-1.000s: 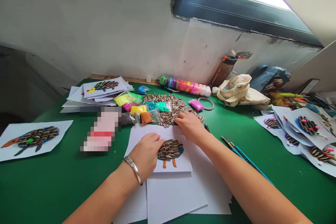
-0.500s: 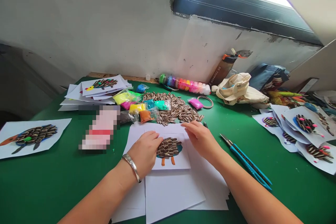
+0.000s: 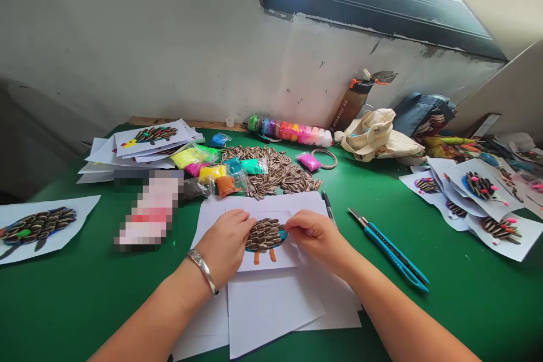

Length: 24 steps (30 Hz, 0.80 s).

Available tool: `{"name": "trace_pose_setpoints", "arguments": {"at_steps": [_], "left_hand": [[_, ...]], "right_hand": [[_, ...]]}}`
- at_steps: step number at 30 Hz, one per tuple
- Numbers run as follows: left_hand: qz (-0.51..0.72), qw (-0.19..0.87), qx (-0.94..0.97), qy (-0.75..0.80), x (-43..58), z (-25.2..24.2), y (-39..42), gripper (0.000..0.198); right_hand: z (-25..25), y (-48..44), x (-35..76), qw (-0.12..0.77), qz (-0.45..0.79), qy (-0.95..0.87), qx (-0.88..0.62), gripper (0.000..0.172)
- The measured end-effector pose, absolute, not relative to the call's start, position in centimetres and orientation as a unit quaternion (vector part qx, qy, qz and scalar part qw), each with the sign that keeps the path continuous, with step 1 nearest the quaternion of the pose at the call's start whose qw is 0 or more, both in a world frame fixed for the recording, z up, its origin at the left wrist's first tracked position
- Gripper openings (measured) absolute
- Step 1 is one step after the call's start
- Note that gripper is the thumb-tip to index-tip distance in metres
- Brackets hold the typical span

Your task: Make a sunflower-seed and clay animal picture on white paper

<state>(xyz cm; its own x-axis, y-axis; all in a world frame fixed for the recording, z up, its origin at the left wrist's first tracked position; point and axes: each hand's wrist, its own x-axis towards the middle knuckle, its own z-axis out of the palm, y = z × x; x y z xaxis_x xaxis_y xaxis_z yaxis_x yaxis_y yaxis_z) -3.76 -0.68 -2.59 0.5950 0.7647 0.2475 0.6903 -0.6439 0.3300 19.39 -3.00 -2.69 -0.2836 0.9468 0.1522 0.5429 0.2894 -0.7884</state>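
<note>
Seed picture (image 3: 266,235) lies on stacked white paper (image 3: 271,314) on the green table (image 3: 85,305); clock centred on it. Left hand (image 3: 224,246) at 9 o'clock, resting on the picture's sheet, fingers close together along the figure's edge; cannot tell whether they grip. Right hand (image 3: 318,236) at 3, fingers bunched at the figure's blue end; cannot tell whether the tips pinch anything. Loose striped seeds (image 3: 278,172) heaped at 12. Coloured packets (image 3: 213,172) by the heap, about 11. Black pen (image 3: 328,207) at 2, just beyond the right hand. Blue-handled cutter (image 3: 394,254) between 3 and 4, well apart. Finished-looking picture pile (image 3: 146,141) at 10.
</note>
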Motion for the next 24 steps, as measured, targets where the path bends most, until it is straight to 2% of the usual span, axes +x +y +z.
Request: {"name": "trace_pose_setpoints", "arguments": {"at_steps": [15, 24], "left_hand": [[0.168, 0.093, 0.893, 0.408, -3.7, -2.7, -0.6, 0.035], [0.172, 0.088, 0.891, 0.412, -3.7, -2.8, -0.6, 0.035]], "right_hand": [[-3.0, -2.9, 19.5, 0.273, 0.314, -0.753, -0.51, 0.028], [-3.9, -2.6, 19.2, 0.278, 0.293, -0.772, -0.491, 0.027]]}}
